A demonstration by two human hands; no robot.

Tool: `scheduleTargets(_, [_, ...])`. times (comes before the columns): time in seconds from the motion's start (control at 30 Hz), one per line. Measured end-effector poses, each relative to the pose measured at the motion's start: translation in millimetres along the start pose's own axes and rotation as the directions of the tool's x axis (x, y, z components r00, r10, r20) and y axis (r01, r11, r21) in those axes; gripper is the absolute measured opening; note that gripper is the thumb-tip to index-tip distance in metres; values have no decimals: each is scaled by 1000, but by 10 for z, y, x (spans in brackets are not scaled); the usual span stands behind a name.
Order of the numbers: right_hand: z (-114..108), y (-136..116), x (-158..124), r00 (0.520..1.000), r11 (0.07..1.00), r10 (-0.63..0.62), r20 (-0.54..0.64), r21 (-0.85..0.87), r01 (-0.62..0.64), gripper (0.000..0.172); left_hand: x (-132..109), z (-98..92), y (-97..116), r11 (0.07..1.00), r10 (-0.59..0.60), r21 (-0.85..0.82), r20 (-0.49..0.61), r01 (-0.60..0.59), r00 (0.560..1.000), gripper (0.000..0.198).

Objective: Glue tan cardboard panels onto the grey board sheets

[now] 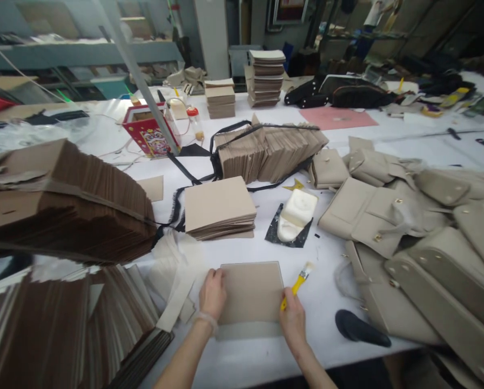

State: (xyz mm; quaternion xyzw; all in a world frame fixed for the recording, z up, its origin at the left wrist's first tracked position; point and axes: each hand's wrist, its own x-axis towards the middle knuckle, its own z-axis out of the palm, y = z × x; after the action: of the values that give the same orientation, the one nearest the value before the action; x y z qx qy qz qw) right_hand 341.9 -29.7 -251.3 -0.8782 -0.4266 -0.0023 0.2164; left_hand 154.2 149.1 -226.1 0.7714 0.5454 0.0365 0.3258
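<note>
Head view: looked forward and down over a white counter (327, 302) crowded with beige and brown stock.
left hand (213, 294): rested knuckles-up on the left edge of the beige panel (252, 292), with fingers curled down.
left grip: could not tell whether clamped on that edge or merely pressing, with the fingertips hidden.
right hand (294, 319): sat at the lower right corner of the beige panel, touching it.
right grip: closed round the handle of the yellow brush (300, 282).
yellow brush: pointed up and away with pale bristles uppermost, just beside the panel's right edge.
beige panel: lay flat on the counter between both hands, near the front edge.
paler strip (250, 329): ran along the near side of the beige panel, touching it.
panel stack (220, 208): sat behind the beige panel, well apart from it and squared up.
strapped bundle (270, 151): stood farther back, on edge and leaning, with a black strap around it.
white tray (296, 213): lay on a dark mat right of the panel stack; possibly held paste, though too blurred to say.
beige bags (388, 216): sprawled in a heap across the right of the counter.
black oval piece (359, 328): lay near the right hand, beside the nearest bag.
brown card stacks (64, 200): filled the left side, fanned and tilted.
red box (148, 132): stood far back on the left, beside a small capped bottle (192, 121).
</note>
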Motion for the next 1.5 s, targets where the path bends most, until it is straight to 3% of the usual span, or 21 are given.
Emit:
scheduleTargets(0.1, [1,0,-9,1000,1000,-16,-2,-4,16,17,-106,139,164,971,222,77,43,-225,974,51])
scheduleTargets(0.23, [35,7,-1,999,999,-48,4,-11,48,17,-302,467,319,948,272,164,31,-273,962,56])
scheduleTargets(0.33, [-1,26,13,996,997,-83,22,-6,83,19,-410,656,354,915,338,229,15,-332,941,83])
scheduleTargets(0.43, [-232,41,56,990,988,-133,47,-70,136,28,-440,692,347,907,355,235,19,-350,934,86])
scheduleTargets(0.57, [-770,-90,228,985,971,-123,119,-188,144,44,-442,650,306,891,415,185,38,-414,909,75])
scheduleTargets(0.67, [-996,-414,407,969,982,-89,230,184,47,45,-457,716,253,865,475,187,-5,-466,880,73])
scheduleTargets(0.73, [-951,-715,507,949,885,-105,298,464,-48,44,-464,807,221,847,506,209,-37,-488,862,75])
scheduleTargets(0.8, [-779,-1025,579,925,786,-109,363,602,-144,44,-462,904,202,843,514,224,-71,-489,855,75])
scheduleTargets(0.9, [-442,-1396,645,893,709,-104,437,663,-242,46,-440,1006,202,851,507,234,-128,-471,853,69])
scheduleTargets(1.0, [-200,-1571,686,872,721,-109,477,642,-261,48,-422,1035,205,849,511,241,-150,-470,847,61])
scheduleTargets(1.13, [-164,-1445,744,870,780,-87,485,577,-244,49,-436,983,179,840,527,234,-137,-490,839,65])
scheduleTargets(1.37, [-605,-607,891,934,891,93,346,389,-232,47,-476,884,166,843,525,224,-145,-489,838,74])
scheduleTargets(1.5, [-762,-489,886,944,905,140,300,347,-245,45,-487,874,177,850,518,208,-155,-485,841,74])
